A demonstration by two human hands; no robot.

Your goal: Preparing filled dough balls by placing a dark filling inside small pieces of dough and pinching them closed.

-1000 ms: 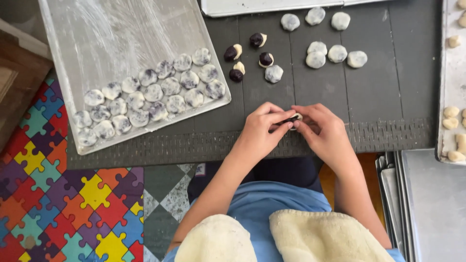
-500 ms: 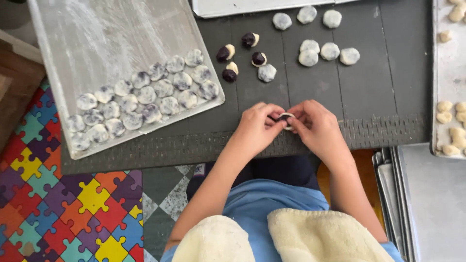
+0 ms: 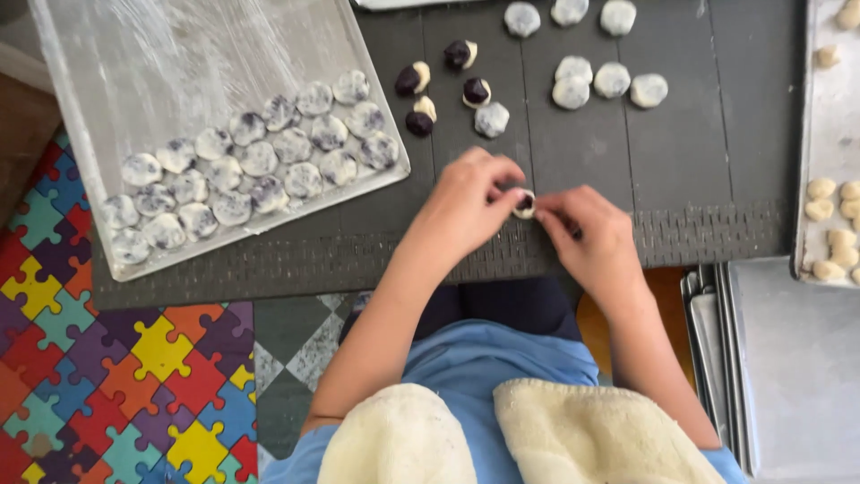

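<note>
My left hand (image 3: 470,202) and my right hand (image 3: 587,231) meet over the near edge of the dark table (image 3: 717,143). Together their fingertips pinch a small piece of pale dough with a dark filling (image 3: 524,203). Just beyond the hands lie three open dough pieces topped with dark filling (image 3: 421,94) and one closed ball (image 3: 492,119). Farther back sit several flat pale dough discs (image 3: 609,81).
A metal tray (image 3: 179,54) lined with plastic film at the left holds several rows of finished speckled balls (image 3: 251,170). Another tray (image 3: 829,134) at the right edge carries small pale dough lumps. Stacked empty trays (image 3: 788,358) lie at the lower right. A coloured puzzle floor mat (image 3: 116,358) is at the lower left.
The hands stay together on the dough piece, with fingers shifting slightly around it. The view has drifted a little, so the table appears lower and more to the right.
</note>
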